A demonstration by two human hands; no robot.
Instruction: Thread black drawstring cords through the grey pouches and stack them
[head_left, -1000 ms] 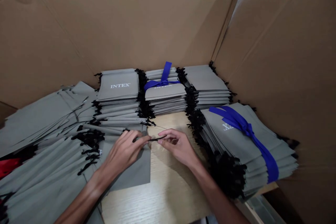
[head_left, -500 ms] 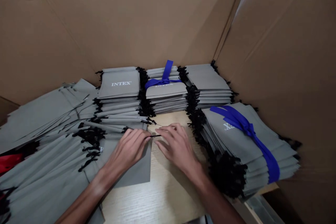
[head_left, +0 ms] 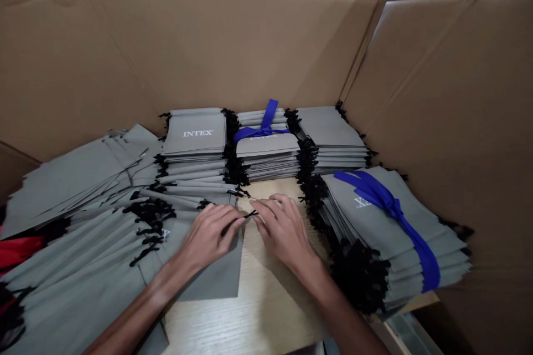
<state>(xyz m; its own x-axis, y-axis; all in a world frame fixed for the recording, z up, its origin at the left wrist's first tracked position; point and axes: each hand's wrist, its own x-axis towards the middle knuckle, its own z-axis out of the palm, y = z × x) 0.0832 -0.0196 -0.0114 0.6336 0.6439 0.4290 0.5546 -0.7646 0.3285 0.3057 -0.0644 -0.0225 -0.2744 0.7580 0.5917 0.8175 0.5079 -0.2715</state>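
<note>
Between my two hands a short piece of black cord (head_left: 250,214) shows, at the top right corner of a grey fabric bag (head_left: 220,280) lying on the light wooden table. My left hand (head_left: 214,230) is closed on the cord, fingers curled over the bag's edge. My right hand (head_left: 281,224) pinches the cord's other end between thumb and fingers. Just behind my hands lie several more grey bags (head_left: 189,194) with black cord ends. My left forearm crosses part of the bag and hides it.
Stacks of grey bags with black cords stand at the back, one stack (head_left: 196,144) printed INTEX. A blue ribbon (head_left: 266,122) ties the middle one, another blue ribbon (head_left: 391,205) the right bundle. Loose grey bags (head_left: 83,177) spread left. Cardboard walls (head_left: 233,39) rise behind.
The cord between my hands now slants up to the right, where it lay nearly level before. My left hand has shifted slightly right. The view has moved a little.
</note>
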